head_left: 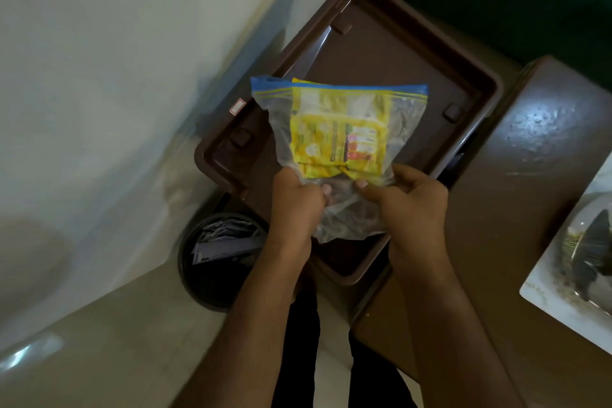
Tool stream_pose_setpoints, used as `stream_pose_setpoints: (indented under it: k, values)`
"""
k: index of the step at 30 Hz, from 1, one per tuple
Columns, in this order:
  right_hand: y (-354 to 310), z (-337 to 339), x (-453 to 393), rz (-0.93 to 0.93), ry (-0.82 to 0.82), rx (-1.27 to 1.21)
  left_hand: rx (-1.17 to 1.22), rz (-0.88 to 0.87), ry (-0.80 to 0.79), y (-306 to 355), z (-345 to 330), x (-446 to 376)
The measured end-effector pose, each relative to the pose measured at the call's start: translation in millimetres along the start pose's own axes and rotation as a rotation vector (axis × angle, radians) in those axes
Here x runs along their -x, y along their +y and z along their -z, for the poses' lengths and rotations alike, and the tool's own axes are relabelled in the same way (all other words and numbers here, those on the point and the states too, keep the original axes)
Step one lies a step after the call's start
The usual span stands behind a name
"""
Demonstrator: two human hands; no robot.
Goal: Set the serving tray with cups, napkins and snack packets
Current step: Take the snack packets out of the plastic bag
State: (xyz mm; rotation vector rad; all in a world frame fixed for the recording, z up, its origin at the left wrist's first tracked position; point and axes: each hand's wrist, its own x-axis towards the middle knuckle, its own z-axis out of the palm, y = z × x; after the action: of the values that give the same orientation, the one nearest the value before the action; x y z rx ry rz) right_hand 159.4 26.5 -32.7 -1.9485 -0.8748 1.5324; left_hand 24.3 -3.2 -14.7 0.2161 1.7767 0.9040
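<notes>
A brown plastic serving tray (463,76) lies on the corner of a dark brown table, with nothing standing in it. Above it I hold a clear zip bag (402,124) with a blue seal strip along its far edge. Yellow snack packets (337,132) show through the plastic. My left hand (296,202) grips the bag's near left part. My right hand (414,202) pinches its near right part, thumb on the plastic. No cups or napkins are in view.
A dark waste bin (218,262) with crumpled paper stands on the pale floor left of the table. A white board with a dark object under clear wrap (583,262) lies at the table's right edge. A light wall runs along the left.
</notes>
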Motion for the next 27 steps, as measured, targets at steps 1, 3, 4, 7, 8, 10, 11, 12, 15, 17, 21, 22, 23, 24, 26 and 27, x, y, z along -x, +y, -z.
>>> stream_pose_setpoints:
  k: [1, 3, 4, 7, 8, 10, 11, 12, 15, 17, 21, 22, 23, 24, 26, 27]
  values:
    - [-0.5, 0.0, -1.4, -0.007, 0.015, 0.000, -0.024, -0.004, 0.013, -1.0, -1.7, 0.4]
    - [-3.9, 0.8, -3.4, -0.029, 0.045, -0.027, -0.048, 0.002, 0.037, -3.4, -5.3, -0.2]
    - [-6.6, 1.0, -4.5, -0.044, 0.060, -0.050, -0.041, 0.021, 0.038, -3.7, -6.8, 0.3]
    - [-13.9, 1.9, -7.1, -0.085, 0.104, -0.062, 0.075, 0.136, 0.012, -0.3, -11.3, 6.0]
    - [-14.3, 2.5, -7.5, -0.084, 0.116, -0.054, 0.132, 0.186, -0.004, 2.3, -11.0, 8.5]
    - [-13.6, 3.7, -5.9, -0.050, 0.131, -0.053, 0.296, 0.270, -0.059, 6.8, -11.1, 11.6]
    - [-12.5, 2.7, -4.1, -0.023, 0.133, -0.053, 0.366, 0.280, -0.096, 9.4, -10.2, 13.7]
    - [-11.4, 2.5, -2.3, 0.005, 0.135, -0.047, 0.378, 0.256, -0.111, 10.1, -10.9, 13.8]
    - [-12.5, 0.6, 3.1, 0.072, 0.113, -0.008, 0.185, 0.113, -0.028, 5.9, -16.2, 11.6]
    - [-14.0, 2.0, 3.7, 0.107, 0.065, 0.035, 0.124, 0.048, 0.041, 5.1, -18.5, 11.6]
    - [-16.7, 6.4, 3.5, 0.101, 0.009, 0.083, 0.067, -0.007, 0.055, 4.2, -19.0, 12.0]
    - [-15.9, 7.4, 2.3, 0.083, -0.008, 0.064, 0.071, -0.007, 0.063, 4.2, -19.9, 12.2]
    - [-16.4, 9.8, 1.7, 0.061, -0.033, 0.016, 0.079, -0.007, 0.073, 4.1, -20.6, 11.7]
    - [-19.2, 12.0, 3.0, 0.025, -0.066, -0.066, 0.093, -0.017, 0.078, 4.7, -21.3, 12.1]
    - [-26.8, 17.5, 6.9, -0.027, -0.143, -0.244, 0.143, -0.050, 0.081, 7.9, -23.4, 14.4]
    - [-30.3, 20.8, 8.1, -0.019, -0.180, -0.294, 0.173, -0.069, 0.078, 9.2, -24.6, 15.6]
